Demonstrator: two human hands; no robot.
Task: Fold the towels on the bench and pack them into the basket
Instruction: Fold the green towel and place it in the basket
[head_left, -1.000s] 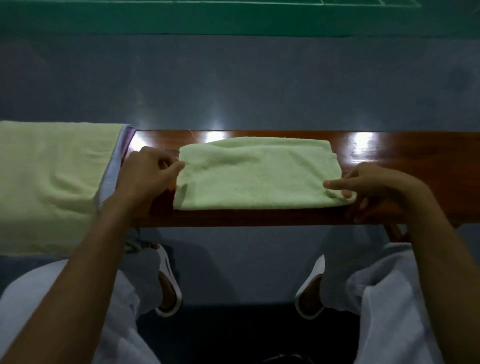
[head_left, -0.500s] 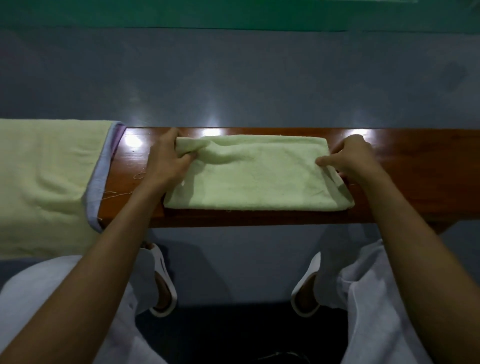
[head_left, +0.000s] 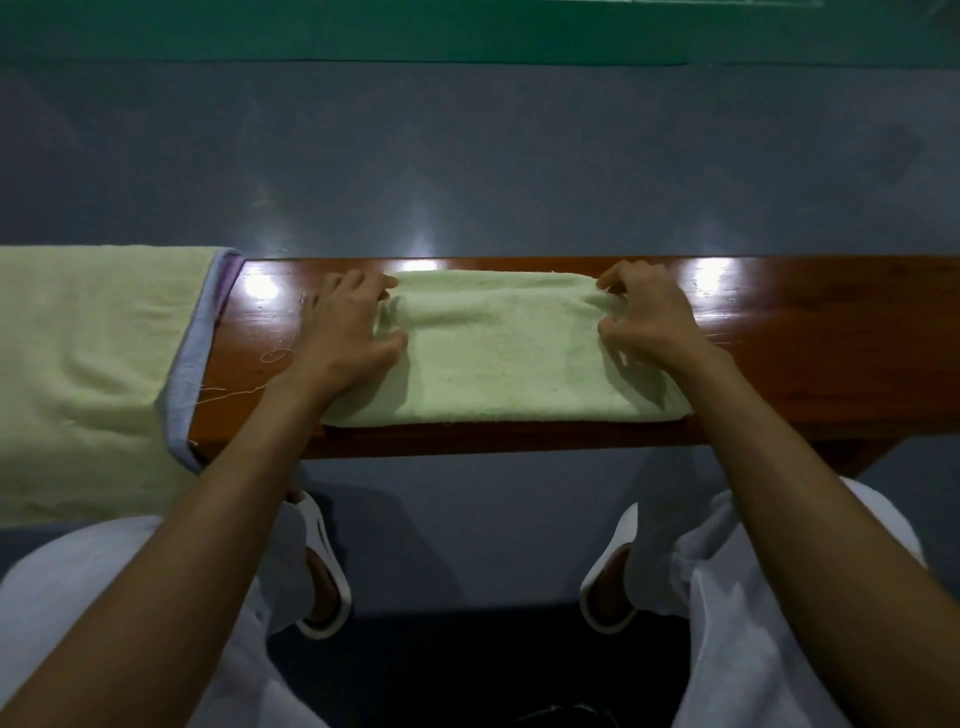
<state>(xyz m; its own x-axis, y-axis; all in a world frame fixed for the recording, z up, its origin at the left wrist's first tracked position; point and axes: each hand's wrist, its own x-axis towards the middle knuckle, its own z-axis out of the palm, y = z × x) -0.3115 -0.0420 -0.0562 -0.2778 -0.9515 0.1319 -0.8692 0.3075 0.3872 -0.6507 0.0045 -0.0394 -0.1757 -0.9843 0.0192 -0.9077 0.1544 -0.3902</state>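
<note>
A pale green folded towel (head_left: 509, 358) lies across the glossy brown wooden bench (head_left: 810, 353). My left hand (head_left: 348, 332) grips the towel's far left corner, thumb on top of the cloth and fingers at the far edge. My right hand (head_left: 644, 317) pinches the far right corner between thumb and curled fingers. A raised fold runs along the towel's far edge between the two hands. No basket is in view.
A larger pale green towel with a lilac border (head_left: 88, 374) drapes over the bench's left end and hangs down. Loose threads (head_left: 244, 384) lie on the wood beside it. Grey floor (head_left: 467, 156) lies beyond the bench; my knees and white slippers (head_left: 322, 571) are below.
Both hands moved from the towel's near side corners to its far corners, drawing cloth toward the far edge. The towel's far edge now shows a raised fold.
</note>
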